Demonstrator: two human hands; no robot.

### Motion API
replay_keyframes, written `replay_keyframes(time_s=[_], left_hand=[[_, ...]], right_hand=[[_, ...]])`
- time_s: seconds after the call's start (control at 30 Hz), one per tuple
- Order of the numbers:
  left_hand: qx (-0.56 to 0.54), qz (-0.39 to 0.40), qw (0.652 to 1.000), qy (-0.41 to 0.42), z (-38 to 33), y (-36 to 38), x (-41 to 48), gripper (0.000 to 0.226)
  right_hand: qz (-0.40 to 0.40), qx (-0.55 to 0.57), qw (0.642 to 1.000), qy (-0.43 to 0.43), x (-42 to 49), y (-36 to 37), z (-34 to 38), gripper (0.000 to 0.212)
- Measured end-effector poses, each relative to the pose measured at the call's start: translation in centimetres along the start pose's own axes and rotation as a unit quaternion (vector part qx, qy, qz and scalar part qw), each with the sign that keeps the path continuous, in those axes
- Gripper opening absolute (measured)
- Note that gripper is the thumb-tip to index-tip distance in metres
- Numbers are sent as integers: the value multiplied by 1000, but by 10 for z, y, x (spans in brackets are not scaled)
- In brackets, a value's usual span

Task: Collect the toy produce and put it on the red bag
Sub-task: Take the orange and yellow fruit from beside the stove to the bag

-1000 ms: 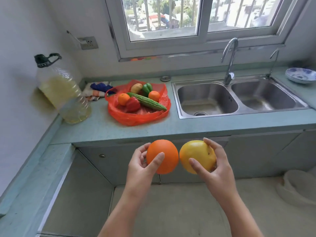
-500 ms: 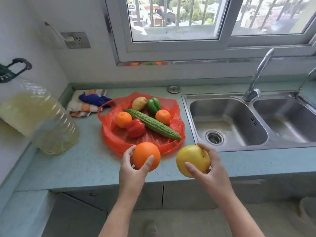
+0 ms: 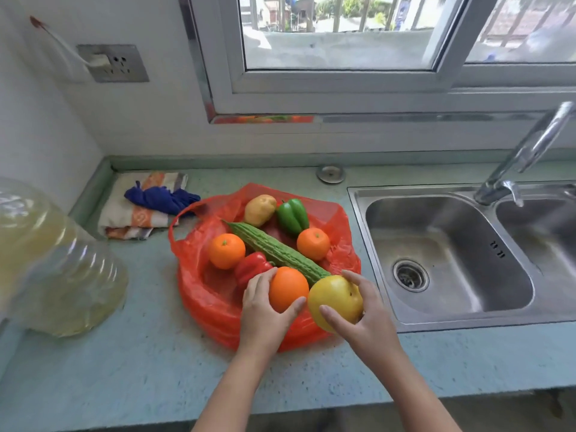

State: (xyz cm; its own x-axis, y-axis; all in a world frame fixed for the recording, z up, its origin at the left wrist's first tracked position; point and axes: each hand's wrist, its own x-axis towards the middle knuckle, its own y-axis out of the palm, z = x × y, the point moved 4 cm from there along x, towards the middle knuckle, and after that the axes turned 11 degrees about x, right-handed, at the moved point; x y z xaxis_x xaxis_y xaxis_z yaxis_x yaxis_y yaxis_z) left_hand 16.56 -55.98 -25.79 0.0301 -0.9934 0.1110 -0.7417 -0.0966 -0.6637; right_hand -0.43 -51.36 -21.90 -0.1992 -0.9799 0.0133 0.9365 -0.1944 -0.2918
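A red plastic bag [image 3: 205, 294] lies spread on the green counter. On it rest a bitter gourd [image 3: 277, 252], two small oranges [image 3: 226, 251] [image 3: 313, 243], a red pepper [image 3: 251, 269], a green pepper [image 3: 292, 216] and a potato [image 3: 259, 209]. My left hand [image 3: 260, 313] grips a large orange [image 3: 288, 293] over the bag's near part. My right hand [image 3: 364, 319] grips a yellow fruit [image 3: 335, 302] at the bag's near right edge. Whether either fruit touches the bag, I cannot tell.
A big plastic jug of yellowish liquid [image 3: 46, 260] stands at the left. Folded cloths [image 3: 146, 204] lie behind the bag. A double steel sink [image 3: 448, 260] with a tap [image 3: 523, 154] is on the right. A wall socket [image 3: 115, 62] sits above.
Both hands have carried the large orange and the yellow fruit forward from in front of the counter to above the near part of the red bag. The view has come closer.
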Motion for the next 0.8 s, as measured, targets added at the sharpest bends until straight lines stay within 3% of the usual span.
replay_keyframes(time_s=[0.27,0.37,0.5,0.8], left_hand=[[95,5,995,11,12,22,16,69],[131,-4,991,30,15,27,20,61],[133,-9,991,12,21,29,25,52],[184,-34,981,57,20,29,22,56]], right_hand=[[44,-43,998,5,38,12,-19,62],[59,-47,997,0,49,15,-24,63],[85,-41,996,2,61,19,-30,65],[116,-40,992,-24,81,18,-26,65]])
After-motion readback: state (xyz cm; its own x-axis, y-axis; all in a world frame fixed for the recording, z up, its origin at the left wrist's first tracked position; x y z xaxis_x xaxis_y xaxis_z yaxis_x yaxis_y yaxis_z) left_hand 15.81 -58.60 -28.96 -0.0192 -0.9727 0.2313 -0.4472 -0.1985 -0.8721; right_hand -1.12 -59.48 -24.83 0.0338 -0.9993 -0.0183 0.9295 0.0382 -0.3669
